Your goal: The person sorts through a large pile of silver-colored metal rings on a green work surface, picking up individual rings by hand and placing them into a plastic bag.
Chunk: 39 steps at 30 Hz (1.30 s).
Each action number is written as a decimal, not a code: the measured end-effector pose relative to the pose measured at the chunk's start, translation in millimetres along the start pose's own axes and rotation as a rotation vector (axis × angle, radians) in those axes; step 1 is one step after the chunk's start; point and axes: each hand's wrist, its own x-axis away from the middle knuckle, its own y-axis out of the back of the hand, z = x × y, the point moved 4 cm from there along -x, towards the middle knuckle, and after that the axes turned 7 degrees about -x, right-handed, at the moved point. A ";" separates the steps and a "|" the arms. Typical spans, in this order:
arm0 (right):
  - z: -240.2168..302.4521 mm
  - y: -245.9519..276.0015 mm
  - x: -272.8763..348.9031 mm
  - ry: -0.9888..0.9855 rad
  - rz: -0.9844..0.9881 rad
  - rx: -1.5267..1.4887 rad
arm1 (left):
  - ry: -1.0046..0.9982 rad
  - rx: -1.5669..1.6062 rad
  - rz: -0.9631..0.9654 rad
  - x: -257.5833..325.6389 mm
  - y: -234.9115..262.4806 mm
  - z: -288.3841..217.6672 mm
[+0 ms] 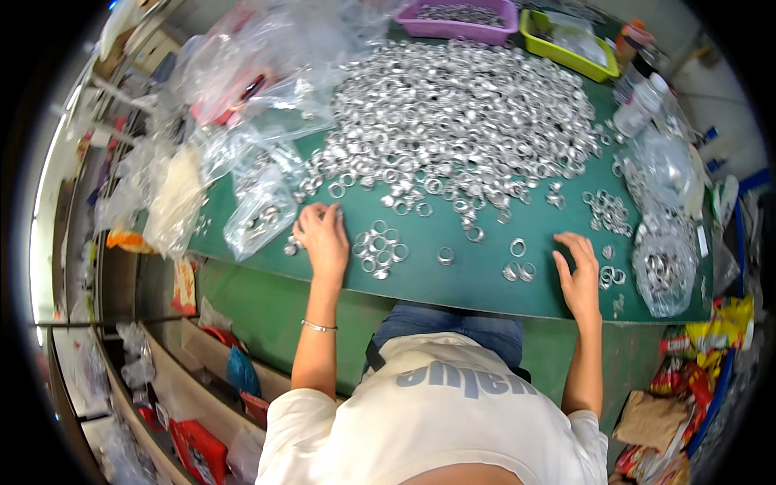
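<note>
A large heap of silver metal rings [461, 121] covers the far middle of the green table [477, 291]. My left hand [326, 245] is at the near edge, between a clear plastic bag of rings [263, 214] and a small cluster of rings [380, 249]. Its fingers bend down and together; whatever they hold is hidden. My right hand [579, 275] rests near the front edge with thumb and fingers apart, nothing visible between them. To its left lies a small group of rings [518, 271]; another pair of rings [612, 277] sits just right of it.
Behind the heap stand a purple basket [457, 32] and a yellow-green basket [566, 61]. A white bottle [641, 105] and an open plastic bag [667, 275] with rings occupy the right side. Clear plastic sheeting [283, 48] piles up at the far left. Wooden drawers [202, 388] are below, left.
</note>
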 end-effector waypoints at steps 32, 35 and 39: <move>19.3 -64.6 -6.1 -0.153 0.028 -0.904 | -0.087 1.309 0.459 41.0 17.1 -181.0; 24.8 -55.8 -2.7 -0.070 -0.043 -0.744 | -0.147 1.330 0.483 41.7 19.3 -184.3; 42.7 -41.7 0.7 0.150 -0.163 -0.495 | -0.217 1.311 0.473 42.3 28.6 -187.4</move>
